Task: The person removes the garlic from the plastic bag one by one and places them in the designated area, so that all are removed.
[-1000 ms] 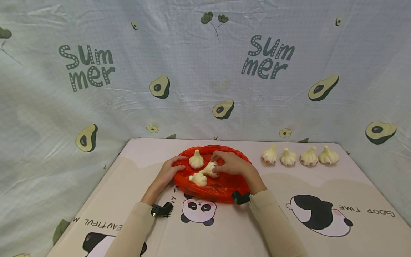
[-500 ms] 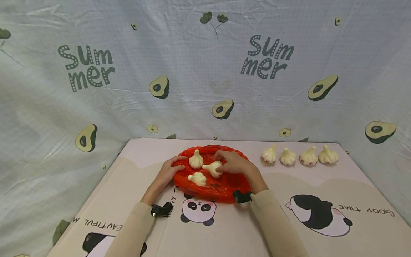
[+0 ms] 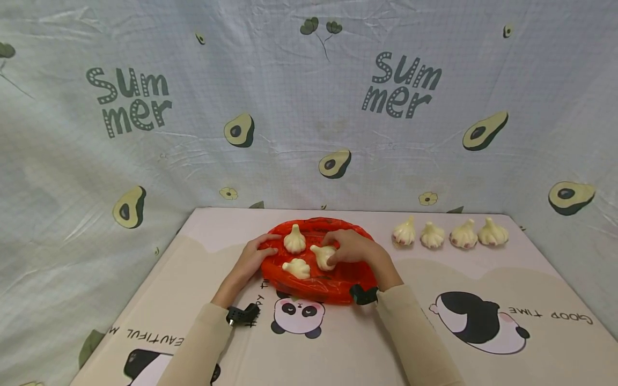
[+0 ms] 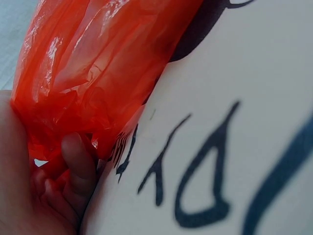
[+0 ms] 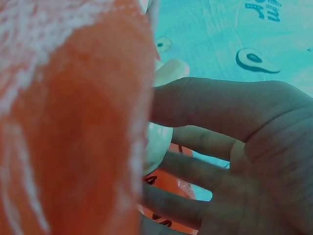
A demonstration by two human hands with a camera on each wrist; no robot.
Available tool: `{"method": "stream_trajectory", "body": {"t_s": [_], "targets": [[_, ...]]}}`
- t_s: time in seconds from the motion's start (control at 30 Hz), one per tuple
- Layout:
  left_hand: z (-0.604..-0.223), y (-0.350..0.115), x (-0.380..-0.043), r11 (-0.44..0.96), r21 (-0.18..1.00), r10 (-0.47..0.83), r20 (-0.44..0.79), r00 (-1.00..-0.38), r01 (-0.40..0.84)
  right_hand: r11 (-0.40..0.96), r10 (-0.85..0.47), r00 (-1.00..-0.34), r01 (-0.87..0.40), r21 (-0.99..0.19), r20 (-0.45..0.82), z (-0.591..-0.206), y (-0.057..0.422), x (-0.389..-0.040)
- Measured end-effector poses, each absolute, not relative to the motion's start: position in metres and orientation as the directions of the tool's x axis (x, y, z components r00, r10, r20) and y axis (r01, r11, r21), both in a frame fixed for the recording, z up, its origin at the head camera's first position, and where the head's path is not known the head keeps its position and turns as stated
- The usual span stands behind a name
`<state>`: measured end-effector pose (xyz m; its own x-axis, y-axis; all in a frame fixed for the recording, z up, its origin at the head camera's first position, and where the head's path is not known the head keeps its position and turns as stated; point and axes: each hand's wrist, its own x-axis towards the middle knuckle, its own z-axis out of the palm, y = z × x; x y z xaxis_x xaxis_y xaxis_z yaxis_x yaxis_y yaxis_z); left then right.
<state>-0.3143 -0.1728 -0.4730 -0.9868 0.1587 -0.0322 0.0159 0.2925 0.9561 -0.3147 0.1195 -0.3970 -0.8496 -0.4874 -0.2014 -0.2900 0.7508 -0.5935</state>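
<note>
A red plastic bag lies spread wide on the table like a shallow bowl, with three garlic bulbs in it. My left hand grips its left rim; in the left wrist view the thumb and curled fingers hold the thin red film. At the bag's right side, my right hand pinches one garlic bulb between thumb and fingers, its stem pointing up and left. A second garlic bulb stands upright at the back, and a third garlic bulb lies on its side at the front.
Several more garlic bulbs stand in a row at the back right of the table. A patterned cloth hangs behind the table. Bag film blocks much of the right wrist view.
The garlic bulb in my right hand has shifted slightly right, away from the front bulb, and its stem has tipped from lower left to upper left. My left hand has stayed on the rim.
</note>
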Motion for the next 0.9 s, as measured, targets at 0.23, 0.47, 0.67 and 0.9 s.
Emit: {"method": "stream_trajectory", "body": {"t_s": [0.23,0.47,0.67,0.9], "targets": [[-0.4733,-0.1735,-0.3146,0.296,0.955,0.152,-0.034,-0.988,0.013,0.733,-0.513,-0.835,-0.305,-0.608,-0.198,-0.3971,0.1180,-0.3147],[-0.4720,-0.1725,-0.3144,0.296,0.955,0.158,-0.037,-0.987,0.011,0.724,-0.532,-0.825,-0.328,-0.606,-0.189,-0.3997,0.1176,-0.3150],[-0.4709,-0.1717,-0.3146,0.293,0.956,0.161,-0.029,-0.986,0.019,0.725,-0.498,-0.849,-0.298,-0.621,-0.175,-0.3991,0.1176,-0.3135],[-0.4719,-0.1728,-0.3129,0.290,0.957,0.158,-0.036,-0.987,0.011,0.727,-0.474,-0.864,-0.274,-0.629,-0.170,-0.3975,0.1169,-0.3134]]}}
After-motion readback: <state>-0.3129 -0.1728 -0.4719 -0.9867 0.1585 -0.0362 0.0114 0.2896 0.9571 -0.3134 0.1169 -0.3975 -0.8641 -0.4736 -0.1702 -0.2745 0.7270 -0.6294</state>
